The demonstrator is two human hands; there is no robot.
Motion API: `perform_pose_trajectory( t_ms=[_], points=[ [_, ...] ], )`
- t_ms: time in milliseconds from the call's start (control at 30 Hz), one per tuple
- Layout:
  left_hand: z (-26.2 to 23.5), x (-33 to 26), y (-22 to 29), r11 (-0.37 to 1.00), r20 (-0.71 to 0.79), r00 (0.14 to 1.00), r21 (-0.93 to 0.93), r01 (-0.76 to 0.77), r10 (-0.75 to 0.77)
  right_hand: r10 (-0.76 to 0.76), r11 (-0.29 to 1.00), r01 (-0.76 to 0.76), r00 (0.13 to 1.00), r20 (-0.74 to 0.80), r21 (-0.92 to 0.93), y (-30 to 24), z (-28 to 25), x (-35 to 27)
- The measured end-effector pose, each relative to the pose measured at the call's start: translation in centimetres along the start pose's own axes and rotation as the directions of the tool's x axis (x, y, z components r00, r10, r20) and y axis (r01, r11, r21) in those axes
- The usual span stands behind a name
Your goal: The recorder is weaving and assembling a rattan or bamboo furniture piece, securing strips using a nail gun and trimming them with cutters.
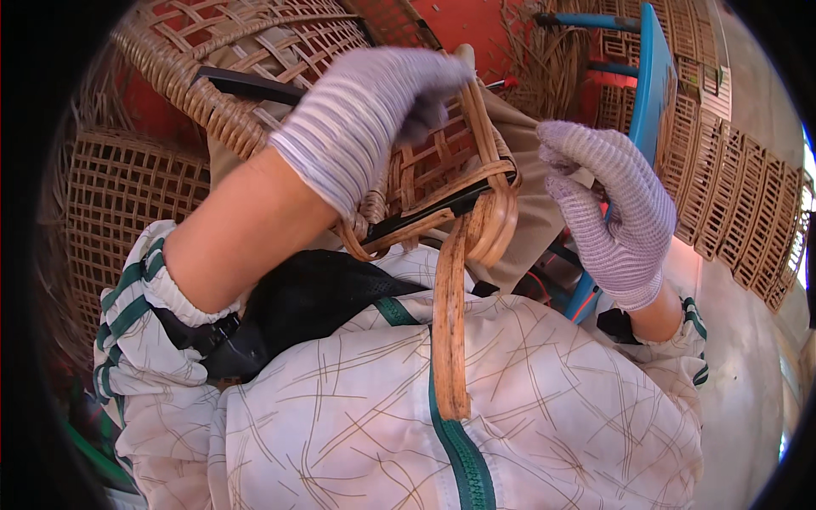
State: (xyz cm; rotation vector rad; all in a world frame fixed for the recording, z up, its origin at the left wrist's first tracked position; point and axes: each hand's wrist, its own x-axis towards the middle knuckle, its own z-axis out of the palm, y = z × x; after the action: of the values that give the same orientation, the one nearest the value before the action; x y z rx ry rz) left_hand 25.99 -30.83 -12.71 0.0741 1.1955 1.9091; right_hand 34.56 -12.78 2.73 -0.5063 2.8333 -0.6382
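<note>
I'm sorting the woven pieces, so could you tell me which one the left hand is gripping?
The left hand grips the small lattice piece in the lap, with the loose cane strip hanging from its corner; the other woven panels lie off to the sides, untouched.

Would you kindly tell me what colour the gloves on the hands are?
Pale lilac-grey knit gloves on the left hand and right hand, seen in the head view.
</note>
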Motion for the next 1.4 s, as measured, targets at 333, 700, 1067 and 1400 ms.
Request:
perform_pose_trajectory(
  t_ms=[333,700,1067,1400],
  points=[
    [-5.5,2.8,8.2,0.89,-0.291,0.91,-0.262,-0.373,0.295,0.194,0.955,-0.157,0.973,-0.129,0.252,2.9,2.2,-1.8],
    [3.4,4.8,3.9,0.919,-0.166,0.922,0.132,0.372,-0.349,0.096,0.993,-0.071,0.944,-0.317,0.089,5.0,4.8,-0.6],
    [2.5,2.9,0.0,0.907,-0.061,0.906,-0.075,0.414,-0.418,0.17,0.972,-0.079,0.888,-0.427,0.222,4.5,7.5,-1.3],
    [1.7,3.1,1.4,0.87,-0.049,0.91,0.275,0.408,-0.411,0.067,0.974,0.048,0.87,-0.489,0.22,4.9,7.0,-0.8]
  ],
)
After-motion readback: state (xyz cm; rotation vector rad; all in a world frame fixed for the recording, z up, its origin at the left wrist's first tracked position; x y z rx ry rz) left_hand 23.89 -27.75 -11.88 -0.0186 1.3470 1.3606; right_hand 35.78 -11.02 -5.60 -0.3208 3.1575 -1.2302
